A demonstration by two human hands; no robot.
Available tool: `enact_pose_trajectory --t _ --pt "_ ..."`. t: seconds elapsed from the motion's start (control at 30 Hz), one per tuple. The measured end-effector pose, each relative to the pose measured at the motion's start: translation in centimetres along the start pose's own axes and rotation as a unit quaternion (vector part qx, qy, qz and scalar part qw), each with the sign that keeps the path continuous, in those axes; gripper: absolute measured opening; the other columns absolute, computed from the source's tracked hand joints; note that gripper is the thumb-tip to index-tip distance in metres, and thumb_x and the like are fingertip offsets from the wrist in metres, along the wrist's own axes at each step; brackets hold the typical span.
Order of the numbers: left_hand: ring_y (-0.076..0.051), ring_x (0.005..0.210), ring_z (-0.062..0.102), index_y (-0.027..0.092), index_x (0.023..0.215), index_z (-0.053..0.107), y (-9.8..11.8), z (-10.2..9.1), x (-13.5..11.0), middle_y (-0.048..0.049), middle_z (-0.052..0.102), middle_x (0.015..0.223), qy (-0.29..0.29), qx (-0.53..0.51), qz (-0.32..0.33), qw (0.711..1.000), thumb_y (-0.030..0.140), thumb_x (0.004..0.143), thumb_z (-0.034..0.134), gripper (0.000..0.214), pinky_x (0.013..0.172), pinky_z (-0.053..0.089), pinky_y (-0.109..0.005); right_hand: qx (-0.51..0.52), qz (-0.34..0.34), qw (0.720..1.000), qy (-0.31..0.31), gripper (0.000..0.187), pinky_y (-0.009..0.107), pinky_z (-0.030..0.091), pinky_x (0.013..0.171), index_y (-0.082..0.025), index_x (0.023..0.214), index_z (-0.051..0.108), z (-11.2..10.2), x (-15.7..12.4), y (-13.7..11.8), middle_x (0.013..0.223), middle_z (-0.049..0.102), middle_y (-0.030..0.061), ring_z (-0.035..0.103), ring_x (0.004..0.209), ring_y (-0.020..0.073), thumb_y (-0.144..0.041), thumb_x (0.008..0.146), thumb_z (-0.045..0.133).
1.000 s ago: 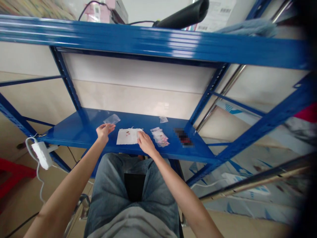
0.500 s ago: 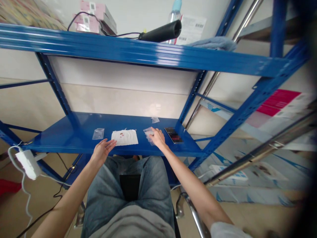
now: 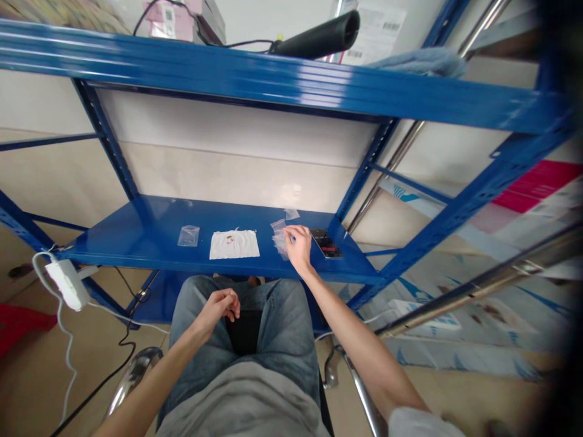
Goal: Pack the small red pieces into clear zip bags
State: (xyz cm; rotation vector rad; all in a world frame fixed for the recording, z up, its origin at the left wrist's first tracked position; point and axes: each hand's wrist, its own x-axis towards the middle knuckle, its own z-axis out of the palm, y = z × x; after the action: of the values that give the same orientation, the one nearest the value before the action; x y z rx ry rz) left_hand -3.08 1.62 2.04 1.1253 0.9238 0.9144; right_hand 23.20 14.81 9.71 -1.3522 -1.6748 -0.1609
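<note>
Clear bags being handled right of the white pouch.
Right of the pouch, the right hand's fingers are bent over the bags; whether one is pinched cannot be made out. On the pouch's near side, the left hand is held loosely curled above the lap, its contents, if any, hidden. A single bag is best separated by its edge, with the others left flat.

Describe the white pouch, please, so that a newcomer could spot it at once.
Look at the blue shelf beyond the knees. Between a single clear bag and the clear packets by the right hand lies the white pouch; unlike them, it is opaque.
</note>
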Motion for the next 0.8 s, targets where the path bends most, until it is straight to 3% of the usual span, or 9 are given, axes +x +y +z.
enact_pose_trajectory --t 0.1,0.2,0.27,0.37,0.43,0.57,0.67,0.8 --pt "-0.013 0.057 0.059 0.015 0.070 0.054 -0.1 0.2 -0.2 -0.0028 0.061 0.064 -0.030 0.018 -0.011 0.999 0.039 0.086 0.053 0.029 0.052 0.044 -0.022 0.108 -0.037 0.993 0.020 0.020 0.042 0.041 0.097 -0.022 0.096 0.072 -2.2 -2.8 -3.9 0.105 0.069 0.0076 0.056 0.106 0.0237 -0.025 0.092 0.053" --pt "-0.013 0.060 0.061 0.014 0.075 0.058 -0.7 0.3 -0.2 -0.0041 0.063 0.068 -0.056 0.036 -0.021 0.998 0.039 0.086 0.055 0.028 0.052 0.044 -0.021 0.217 -0.030 0.973 -0.066 0.017 0.039 0.045 0.092 -0.022 0.093 0.071 -3.4 -7.7 -7.7 0.099 0.069 0.0060 0.059 0.099 0.0218 -0.025 0.092 0.054" --pt "-0.014 0.061 0.061 0.013 0.080 0.061 -1.2 0.3 -0.1 -0.0047 0.064 0.070 -0.070 0.045 -0.021 0.996 0.039 0.085 0.057 0.026 0.052 0.044 -0.021 0.271 0.001 0.954 -0.125 0.016 0.036 0.046 0.088 -0.022 0.091 0.071 -3.4 -11.1 -9.1 0.095 0.070 0.0056 0.060 0.096 0.0211 -0.025 0.092 0.055" --pt "-0.013 0.060 0.061 0.012 0.087 0.064 -1.6 0.1 0.0 -0.0047 0.064 0.071 -0.081 0.057 -0.013 0.995 0.039 0.083 0.061 0.027 0.052 0.045 -0.021 0.330 0.094 0.925 -0.164 0.015 0.033 0.047 0.082 -0.021 0.087 0.071 -2.3 -14.5 -9.2 0.090 0.069 0.0057 0.061 0.089 0.0203 -0.029 0.090 0.058" --pt "-0.013 0.059 0.060 0.011 0.089 0.064 -1.5 0.0 0.2 -0.0044 0.064 0.070 -0.080 0.062 -0.004 0.995 0.039 0.083 0.063 0.028 0.052 0.045 -0.021 0.382 0.182 0.888 -0.182 0.016 0.032 0.048 0.078 -0.020 0.086 0.071 -1.3 -15.5 -8.6 0.088 0.070 0.0058 0.062 0.085 0.0197 -0.032 0.087 0.061" --pt "-0.012 0.056 0.059 0.012 0.088 0.062 -0.8 -0.1 0.4 -0.0029 0.063 0.066 -0.047 0.052 0.018 0.997 0.040 0.085 0.060 0.028 0.050 0.044 -0.021 0.500 0.344 0.766 -0.214 0.019 0.029 0.049 0.070 -0.018 0.086 0.070 0.3 -15.6 -7.7 0.081 0.070 0.0060 0.065 0.077 0.0186 -0.036 0.081 0.067" --pt "-0.012 0.053 0.058 0.014 0.085 0.059 -0.5 -0.3 0.4 -0.0014 0.062 0.063 -0.005 0.041 0.021 0.999 0.038 0.086 0.057 0.024 0.048 0.043 -0.021 0.550 0.383 0.703 -0.235 0.020 0.026 0.048 0.062 -0.017 0.084 0.070 0.6 -15.6 -7.8 0.075 0.068 0.0046 0.063 0.069 0.0158 -0.035 0.078 0.070" --pt "-0.012 0.052 0.057 0.015 0.073 0.054 -0.7 -0.6 0.1 -0.0005 0.059 0.059 0.031 0.032 0.025 0.999 0.034 0.088 0.049 0.024 0.049 0.043 -0.021 0.590 0.380 0.660 -0.267 0.019 0.024 0.046 0.059 -0.016 0.086 0.068 0.0 -16.0 -8.3 0.073 0.066 0.0031 0.061 0.067 0.0134 -0.034 0.080 0.069"
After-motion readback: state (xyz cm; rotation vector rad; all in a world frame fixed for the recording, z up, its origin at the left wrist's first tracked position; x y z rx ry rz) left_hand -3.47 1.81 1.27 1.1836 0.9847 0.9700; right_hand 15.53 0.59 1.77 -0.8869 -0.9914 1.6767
